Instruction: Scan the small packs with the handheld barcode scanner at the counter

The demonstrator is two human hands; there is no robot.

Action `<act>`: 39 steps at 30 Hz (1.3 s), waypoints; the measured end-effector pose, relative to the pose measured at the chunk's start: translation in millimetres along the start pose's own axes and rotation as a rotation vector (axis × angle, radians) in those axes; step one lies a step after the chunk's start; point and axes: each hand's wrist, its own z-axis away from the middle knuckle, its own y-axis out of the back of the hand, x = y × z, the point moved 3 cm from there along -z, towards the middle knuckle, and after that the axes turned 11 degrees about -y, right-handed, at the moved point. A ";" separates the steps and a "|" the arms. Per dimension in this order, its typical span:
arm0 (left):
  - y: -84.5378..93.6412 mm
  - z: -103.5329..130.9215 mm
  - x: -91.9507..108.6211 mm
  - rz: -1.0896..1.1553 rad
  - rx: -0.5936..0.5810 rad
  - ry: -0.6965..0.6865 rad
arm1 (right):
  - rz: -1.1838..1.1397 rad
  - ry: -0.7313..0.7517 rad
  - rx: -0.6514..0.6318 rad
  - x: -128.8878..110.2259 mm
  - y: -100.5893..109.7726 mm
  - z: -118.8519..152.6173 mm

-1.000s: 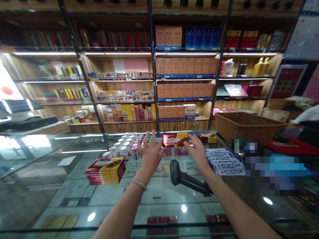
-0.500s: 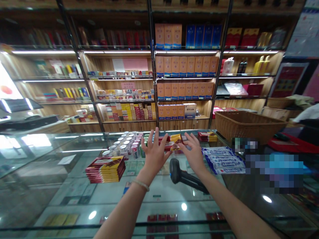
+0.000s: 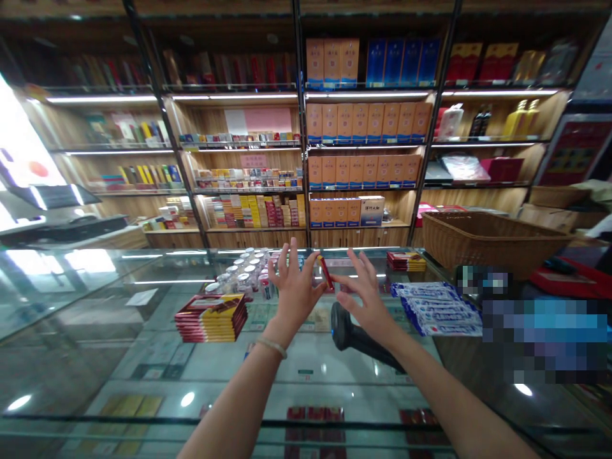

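A chocolate bar [image 3: 326, 273] in a red and yellow wrapper stands almost edge-on above the counter. The thumb and forefinger of my left hand [image 3: 295, 294] pinch it, other fingers raised. My right hand [image 3: 367, 305] is just right of the bar, fingers apart; a fingertip reaches the bar's edge, and whether it presses on it I cannot tell. Below the right hand lies a black barcode scanner [image 3: 345, 328]. To the left is a neat stack of similar chocolate bars [image 3: 210, 317]; a smaller red and yellow stack [image 3: 405, 261] lies farther back on the right.
Blue and white packets [image 3: 437, 308] lie on the glass counter [image 3: 229, 376] at right, before a wicker basket [image 3: 492, 239]. Several small clear-capped containers [image 3: 243, 271] stand behind my left hand. Shelves with orange boxes [image 3: 366, 172] line the wall.
The chocolate bar has turned from showing its broad face to edge-on. My right hand's hold on it has loosened, and the view has shifted slightly left.
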 end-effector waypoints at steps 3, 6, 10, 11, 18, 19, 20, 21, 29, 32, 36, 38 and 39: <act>-1.7 0.8 0.2 0.015 -0.001 -0.016 | 0.044 0.045 -0.054 -3.9 -2.6 3.9; -3.5 1.2 0.2 0.045 -0.013 -0.032 | 0.081 0.057 -0.081 -2.2 -0.8 2.6; -4.8 0.5 -2.4 0.078 -0.019 -0.011 | 0.106 0.042 -0.040 10.9 12.9 -9.1; -4.9 0.4 -2.7 0.086 -0.022 -0.014 | 0.130 0.026 0.001 15.8 17.1 -12.6; -4.2 2.5 6.5 0.178 -0.057 -0.120 | 0.465 -0.019 0.144 43.9 18.9 -19.1; -4.4 3.0 8.7 0.189 -0.064 -0.136 | 0.481 -0.009 0.136 44.6 16.8 -18.2; -4.8 3.5 10.9 0.201 -0.073 -0.154 | 0.490 -0.001 0.129 44.5 15.0 -17.2; -5.3 4.0 12.9 0.214 -0.081 -0.173 | 0.495 0.005 0.120 43.8 13.6 -16.5; -8.3 6.5 14.9 0.240 -0.138 -0.229 | 0.493 0.050 0.099 37.9 15.9 -16.3; -11.2 5.6 7.8 0.243 -0.122 -0.232 | 0.514 0.075 0.120 39.1 19.4 -17.3; -16.6 3.8 -6.2 0.237 -0.027 -0.174 | 0.555 0.092 0.162 41.3 22.9 -18.4; -16.9 3.1 -10.7 0.214 0.018 -0.164 | 0.579 0.089 0.178 42.3 24.0 -18.6; -16.0 2.7 -11.8 0.192 0.031 -0.170 | 0.594 0.087 0.183 42.6 24.4 -18.5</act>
